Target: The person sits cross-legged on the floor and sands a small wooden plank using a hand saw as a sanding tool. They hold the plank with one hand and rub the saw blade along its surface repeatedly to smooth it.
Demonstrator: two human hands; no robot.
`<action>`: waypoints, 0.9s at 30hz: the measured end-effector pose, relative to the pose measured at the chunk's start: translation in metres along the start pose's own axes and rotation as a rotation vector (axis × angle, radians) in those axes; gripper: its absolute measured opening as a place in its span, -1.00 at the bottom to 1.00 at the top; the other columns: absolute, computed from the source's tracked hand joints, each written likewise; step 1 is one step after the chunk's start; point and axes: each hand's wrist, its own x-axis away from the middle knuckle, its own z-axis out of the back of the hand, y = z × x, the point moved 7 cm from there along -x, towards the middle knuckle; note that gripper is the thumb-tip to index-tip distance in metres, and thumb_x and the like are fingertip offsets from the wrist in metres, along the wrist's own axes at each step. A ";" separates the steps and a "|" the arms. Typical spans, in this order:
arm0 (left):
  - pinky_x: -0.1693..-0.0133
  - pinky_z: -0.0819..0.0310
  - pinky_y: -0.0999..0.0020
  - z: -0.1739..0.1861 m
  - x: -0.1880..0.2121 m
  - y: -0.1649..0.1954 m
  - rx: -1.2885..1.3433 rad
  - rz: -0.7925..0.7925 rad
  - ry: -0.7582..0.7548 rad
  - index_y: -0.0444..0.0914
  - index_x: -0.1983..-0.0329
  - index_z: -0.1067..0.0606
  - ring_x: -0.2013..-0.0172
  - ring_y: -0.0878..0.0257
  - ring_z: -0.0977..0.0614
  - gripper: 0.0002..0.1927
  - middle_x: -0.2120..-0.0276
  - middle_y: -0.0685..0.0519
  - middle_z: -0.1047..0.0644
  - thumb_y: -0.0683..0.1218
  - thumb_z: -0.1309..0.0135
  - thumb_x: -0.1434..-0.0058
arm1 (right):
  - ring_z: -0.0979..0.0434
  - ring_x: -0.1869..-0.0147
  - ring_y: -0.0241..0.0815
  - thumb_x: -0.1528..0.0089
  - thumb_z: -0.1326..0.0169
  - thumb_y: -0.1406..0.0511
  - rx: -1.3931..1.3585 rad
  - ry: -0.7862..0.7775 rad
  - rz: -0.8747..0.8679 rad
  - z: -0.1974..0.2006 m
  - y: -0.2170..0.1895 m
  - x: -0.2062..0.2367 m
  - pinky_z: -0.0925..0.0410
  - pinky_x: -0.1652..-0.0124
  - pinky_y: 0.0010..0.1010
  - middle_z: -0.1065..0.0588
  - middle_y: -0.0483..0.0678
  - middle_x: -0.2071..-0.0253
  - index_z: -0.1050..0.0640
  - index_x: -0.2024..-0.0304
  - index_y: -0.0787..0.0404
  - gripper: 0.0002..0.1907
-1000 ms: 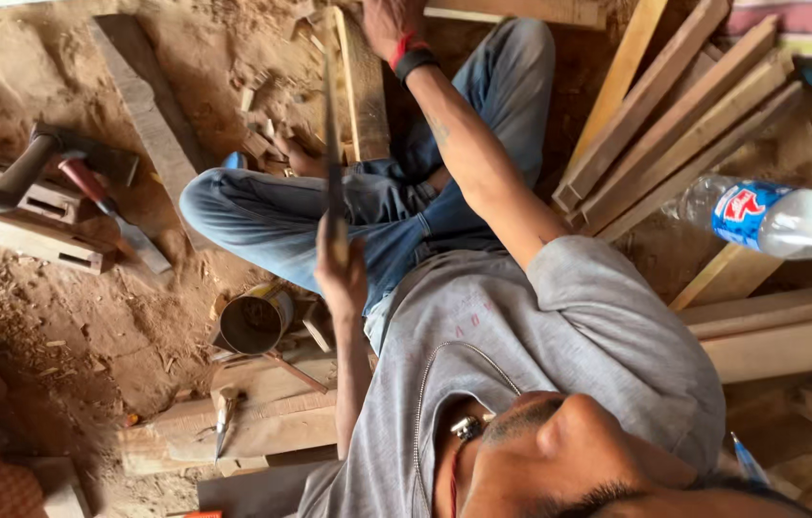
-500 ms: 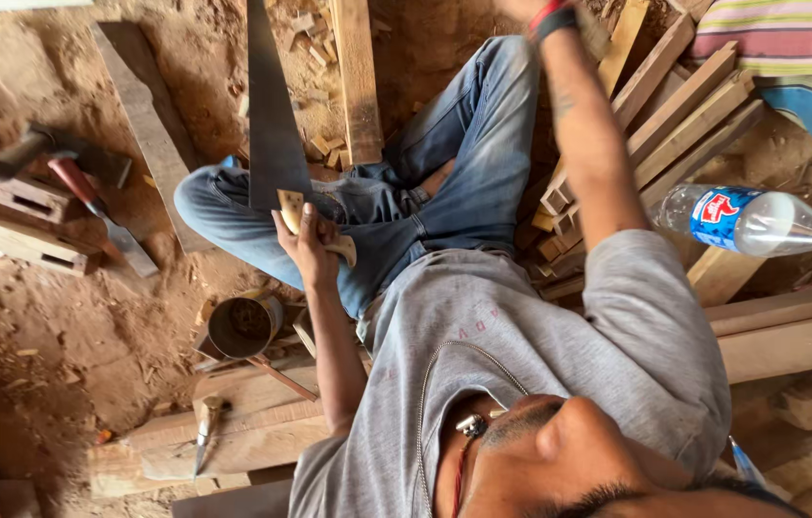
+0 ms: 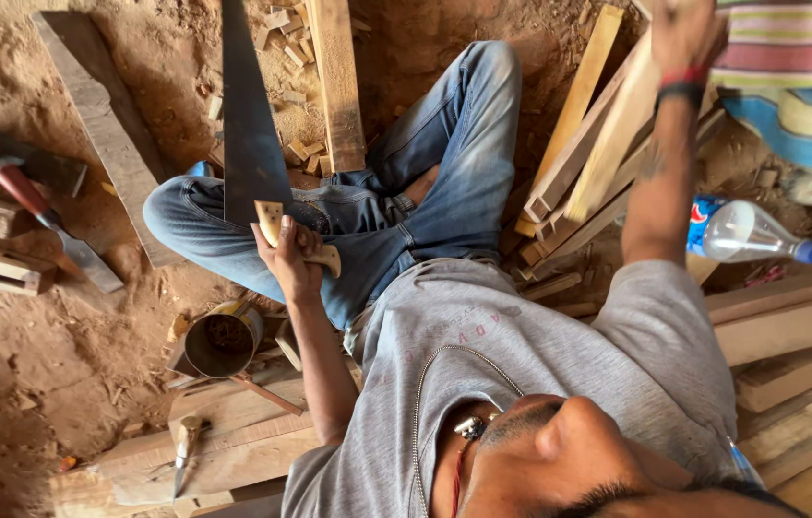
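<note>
The left hand (image 3: 289, 257) is gripping the pale wooden handle of a dark steel handsaw (image 3: 245, 134), fingers clamped, its blade running straight away from them. The right hand (image 3: 684, 34) is closing around a light wooden plank (image 3: 617, 134) slanting back down toward the person.

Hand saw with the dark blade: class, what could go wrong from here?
1. The left hand holds the dark-bladed hand saw with a pale wooden handle upright beside the blue-jeaned knee; a slip could cut the leg.
2. The right hand grips a long pale wooden strip from the leaning pile of strips; pulling it might send others sliding onto the legs.
</note>
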 end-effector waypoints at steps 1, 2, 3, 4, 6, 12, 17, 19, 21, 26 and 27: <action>0.49 -0.33 0.35 -0.001 -0.001 0.000 -0.009 0.004 0.005 -0.25 -0.09 -0.24 0.59 0.35 -0.37 -0.70 0.53 0.11 -0.34 -0.24 -0.06 -0.40 | -0.38 -0.33 0.38 -0.25 -0.20 0.00 -0.006 -0.018 -0.043 -0.003 0.012 0.009 -0.27 -0.22 0.14 -0.30 0.28 -0.36 -0.21 -0.48 0.08 -0.16; 0.50 -0.33 0.36 -0.002 -0.002 0.001 -0.020 0.008 0.010 -0.25 -0.09 -0.24 0.60 0.36 -0.36 -0.70 0.54 0.11 -0.34 -0.24 -0.06 -0.41 | -0.37 -0.36 0.39 -0.25 -0.20 0.00 -0.012 -0.043 -0.075 -0.009 0.019 0.021 -0.26 -0.24 0.15 -0.29 0.28 -0.38 -0.19 -0.50 0.07 -0.14; 0.50 -0.33 0.36 -0.003 -0.003 0.001 -0.034 0.011 0.012 -0.25 -0.10 -0.25 0.60 0.36 -0.36 -0.71 0.54 0.11 -0.34 -0.24 -0.06 -0.41 | -0.36 -0.38 0.40 -0.25 -0.19 0.00 -0.002 -0.132 -0.106 -0.018 0.023 0.036 -0.26 -0.26 0.16 -0.28 0.29 -0.41 -0.17 -0.52 0.07 -0.12; 0.51 -0.33 0.37 -0.004 -0.004 0.001 -0.035 0.015 0.013 -0.24 -0.11 -0.25 0.61 0.37 -0.36 -0.70 0.55 0.12 -0.34 -0.24 -0.06 -0.40 | -0.21 -0.45 0.42 -0.26 -0.14 -0.08 0.004 -0.270 -0.174 -0.032 0.027 0.053 -0.14 -0.29 0.26 -0.15 0.21 -0.49 -0.12 -0.54 -0.03 -0.10; 0.51 -0.33 0.39 -0.007 -0.007 0.001 -0.035 0.025 0.015 -0.23 -0.13 -0.26 0.62 0.39 -0.35 -0.68 0.58 0.13 -0.33 -0.23 -0.05 -0.39 | 0.00 -0.55 0.40 -0.31 -0.03 -0.17 0.005 -0.407 -0.278 -0.050 0.027 0.077 0.03 -0.33 0.45 0.00 0.12 -0.57 -0.04 -0.57 -0.15 -0.12; 0.53 -0.31 0.39 -0.010 -0.013 0.002 -0.045 0.029 0.027 -0.23 -0.05 -0.24 0.63 0.37 -0.36 -0.72 0.57 0.12 -0.34 -0.23 -0.06 -0.39 | 0.28 -0.64 0.33 -0.35 0.11 -0.22 0.080 -0.378 -0.303 -0.062 0.017 0.074 0.14 -0.28 0.60 0.08 0.09 -0.60 -0.13 -0.51 -0.16 -0.24; 0.50 -0.36 0.36 -0.009 -0.017 0.000 -0.042 0.048 0.029 -0.23 -0.01 -0.26 0.61 0.34 -0.39 -0.76 0.55 0.08 -0.37 -0.22 -0.05 -0.39 | 0.08 -0.61 0.34 -0.37 -0.15 0.01 -0.257 -0.239 -0.161 -0.065 -0.037 0.037 -0.02 -0.47 0.29 -0.04 0.23 -0.54 -0.23 -0.60 -0.12 -0.23; 0.48 -0.37 0.34 -0.007 -0.019 -0.002 -0.024 0.056 0.044 -0.23 0.02 -0.25 0.60 0.32 -0.40 -0.77 0.53 0.07 -0.38 -0.21 -0.05 -0.40 | 0.01 -0.56 0.32 -0.32 -0.26 0.13 -0.197 -0.145 0.060 -0.067 -0.089 0.017 -0.04 -0.39 0.28 -0.08 0.16 -0.51 -0.36 -0.47 -0.10 -0.32; 0.47 -0.38 0.32 -0.005 -0.022 -0.004 -0.015 0.064 0.057 -0.22 0.02 -0.26 0.59 0.31 -0.42 -0.77 0.51 0.07 -0.39 -0.20 -0.05 -0.39 | -0.06 -0.55 0.30 -0.27 -0.34 0.24 -0.288 -0.027 0.302 -0.065 -0.149 -0.002 -0.06 -0.37 0.24 -0.10 0.14 -0.51 -0.41 -0.43 -0.03 -0.31; 0.41 -0.41 0.26 -0.001 -0.028 -0.009 0.021 0.090 0.068 -0.27 0.04 -0.25 0.54 0.25 -0.43 -0.79 0.48 0.02 -0.39 -0.18 -0.04 -0.43 | -0.13 -0.45 0.36 -0.28 -0.41 0.19 -0.337 0.050 0.614 -0.078 -0.291 -0.047 -0.03 -0.22 0.36 -0.19 0.16 -0.42 -0.42 -0.39 0.03 -0.32; 0.41 -0.41 0.25 -0.001 -0.029 -0.010 0.023 0.094 0.070 -0.28 0.03 -0.24 0.54 0.25 -0.43 -0.79 0.47 0.01 -0.40 -0.18 -0.04 -0.43 | -0.14 -0.41 0.41 -0.27 -0.36 0.21 -0.384 0.030 0.649 -0.083 -0.318 -0.056 -0.06 -0.23 0.33 -0.21 0.22 -0.40 -0.42 -0.40 0.08 -0.32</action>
